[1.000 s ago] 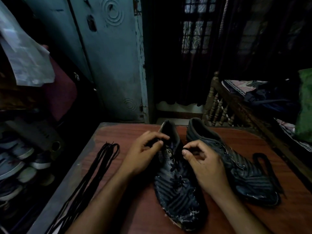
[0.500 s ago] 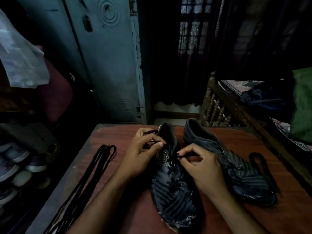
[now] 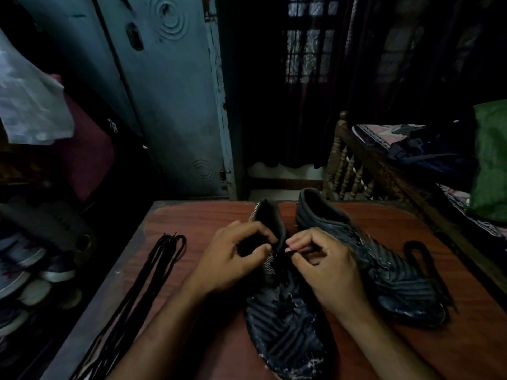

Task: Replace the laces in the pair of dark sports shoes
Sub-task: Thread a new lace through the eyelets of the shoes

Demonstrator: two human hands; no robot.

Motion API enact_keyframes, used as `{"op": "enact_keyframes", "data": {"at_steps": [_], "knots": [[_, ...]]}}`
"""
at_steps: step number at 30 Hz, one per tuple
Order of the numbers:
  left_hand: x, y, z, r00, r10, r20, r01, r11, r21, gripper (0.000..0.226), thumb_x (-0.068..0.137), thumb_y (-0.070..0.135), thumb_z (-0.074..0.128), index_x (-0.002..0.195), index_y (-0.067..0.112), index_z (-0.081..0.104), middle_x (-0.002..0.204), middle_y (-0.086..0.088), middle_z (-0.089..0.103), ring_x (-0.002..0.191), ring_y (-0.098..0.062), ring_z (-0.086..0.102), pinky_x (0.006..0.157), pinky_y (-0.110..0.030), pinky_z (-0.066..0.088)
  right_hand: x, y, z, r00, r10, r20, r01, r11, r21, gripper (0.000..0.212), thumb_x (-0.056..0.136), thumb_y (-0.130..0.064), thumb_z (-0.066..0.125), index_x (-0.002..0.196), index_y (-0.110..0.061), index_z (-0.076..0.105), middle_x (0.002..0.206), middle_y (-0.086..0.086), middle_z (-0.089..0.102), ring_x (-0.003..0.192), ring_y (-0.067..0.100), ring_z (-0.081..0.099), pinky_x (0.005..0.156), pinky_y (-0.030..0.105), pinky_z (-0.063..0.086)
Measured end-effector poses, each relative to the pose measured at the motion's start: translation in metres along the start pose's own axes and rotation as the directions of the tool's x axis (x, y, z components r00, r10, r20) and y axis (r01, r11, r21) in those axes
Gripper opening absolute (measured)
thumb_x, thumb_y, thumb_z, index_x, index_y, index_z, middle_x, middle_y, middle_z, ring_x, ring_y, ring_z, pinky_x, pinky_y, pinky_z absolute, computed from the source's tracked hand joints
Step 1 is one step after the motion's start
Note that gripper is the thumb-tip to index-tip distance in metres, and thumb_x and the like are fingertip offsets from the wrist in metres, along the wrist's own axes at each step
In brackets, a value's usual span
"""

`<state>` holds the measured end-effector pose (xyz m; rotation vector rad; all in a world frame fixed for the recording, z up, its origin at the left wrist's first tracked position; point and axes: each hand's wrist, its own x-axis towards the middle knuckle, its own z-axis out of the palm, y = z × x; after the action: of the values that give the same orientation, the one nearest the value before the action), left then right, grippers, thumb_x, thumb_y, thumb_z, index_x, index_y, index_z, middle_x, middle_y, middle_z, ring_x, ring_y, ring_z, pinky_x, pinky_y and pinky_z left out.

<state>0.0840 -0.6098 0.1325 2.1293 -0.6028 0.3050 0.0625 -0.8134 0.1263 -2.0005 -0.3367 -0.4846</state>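
Unlacing the near shoe on the counter (image 3: pixel 192 215)

Both hands are working at the near shoe (image 3: pixel 285 319): the left hand (image 3: pixel 233 259) and right hand (image 3: pixel 326 264) are each pinching the thin, limp lace; it probably handles best gripped near its stiff tip.

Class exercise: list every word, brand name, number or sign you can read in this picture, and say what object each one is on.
None can be read.
Two dark shoes: stripe patterns only, no legible brand.
Shoes on the rack at left: too dark and blurred to read any marking.
Grey metal cupboard door: embossed rings, no lettering.
Bedding at right: a printed pattern, no words.
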Motion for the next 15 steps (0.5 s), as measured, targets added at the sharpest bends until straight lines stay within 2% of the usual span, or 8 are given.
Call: {"op": "enact_keyframes", "data": {"at_steps": [3, 7, 9, 11, 12, 15], "knots": [[0.000, 0.005, 0.000, 0.999, -0.032, 0.018, 0.032, 0.998, -0.045, 0.016, 0.091, 0.044, 0.065, 0.086, 0.030, 0.069, 0.080, 0.020, 0.069, 0.077, 0.003, 0.062, 0.067, -0.026, 0.047, 0.000, 0.000, 0.000, 0.998, -0.041, 0.037, 0.041, 0.999, -0.012, 0.026, 0.076, 0.000, 0.078, 0.076, -0.022, 0.065, 0.088, -0.017, 0.070, 0.087, 0.004, 0.069, 0.076, 0.036, 0.058], [0.004, 0.005, -0.005, 0.986, -0.131, 0.105, 0.132, 0.991, -0.005, 0.012, 0.090, 0.039, 0.070, 0.083, 0.029, 0.070, 0.079, 0.014, 0.072, 0.076, 0.001, 0.065, 0.072, -0.031, 0.052, 0.000, -0.001, 0.000, 0.995, -0.074, 0.073, 0.076, 0.997, -0.022, 0.027, 0.076, -0.002, 0.076, 0.076, -0.026, 0.063, 0.087, -0.014, 0.069, 0.084, 0.005, 0.068, 0.073, 0.034, 0.057], [0.004, 0.009, -0.014, 0.959, -0.175, 0.224, 0.198, 0.976, -0.086, 0.010, 0.093, 0.027, 0.075, 0.083, 0.024, 0.074, 0.079, 0.009, 0.073, 0.076, -0.001, 0.065, 0.071, -0.027, 0.050, -0.002, -0.003, -0.001, 0.994, -0.080, 0.077, 0.083, 0.996, -0.034, 0.026, 0.077, -0.004, 0.076, 0.076, -0.026, 0.063, 0.085, -0.012, 0.068, 0.078, 0.006, 0.068, 0.067, 0.030, 0.056], [0.003, 0.015, -0.023, 0.922, -0.229, 0.312, 0.299, 0.933, -0.198, 0.003, 0.092, 0.012, 0.075, 0.095, 0.013, 0.076, 0.079, 0.005, 0.073, 0.071, 0.000, 0.064, 0.067, -0.016, 0.047, -0.004, -0.005, 0.000, 0.989, -0.124, 0.082, 0.129, 0.990, -0.060, 0.025, 0.077, -0.002, 0.075, 0.077, -0.024, 0.064, 0.083, -0.011, 0.066, 0.076, 0.008, 0.066, 0.062, 0.024, 0.054], [0.001, 0.016, -0.026, 0.904, -0.278, 0.325, 0.359, 0.906, -0.223, 0.012, 0.091, 0.008, 0.075, 0.103, 0.010, 0.075, 0.078, 0.004, 0.072, 0.066, 0.003, 0.062, 0.061, -0.011, 0.045, -0.004, -0.007, 0.000, 0.985, -0.150, 0.090, 0.156, 0.985, -0.069, 0.024, 0.076, 0.000, 0.074, 0.077, -0.022, 0.064, 0.083, -0.011, 0.065, 0.077, 0.008, 0.065, 0.062, 0.022, 0.053], [-0.001, 0.020, -0.025, 0.871, -0.358, 0.336, 0.427, 0.890, -0.158, 0.017, 0.091, 0.005, 0.075, 0.107, 0.010, 0.077, 0.073, 0.008, 0.070, 0.058, 0.007, 0.058, 0.053, -0.006, 0.040, -0.004, -0.008, 0.001, 0.976, -0.188, 0.111, 0.197, 0.977, -0.076, 0.026, 0.075, 0.002, 0.075, 0.076, -0.021, 0.063, 0.081, -0.012, 0.062, 0.077, 0.006, 0.063, 0.062, 0.011, 0.046]]}}
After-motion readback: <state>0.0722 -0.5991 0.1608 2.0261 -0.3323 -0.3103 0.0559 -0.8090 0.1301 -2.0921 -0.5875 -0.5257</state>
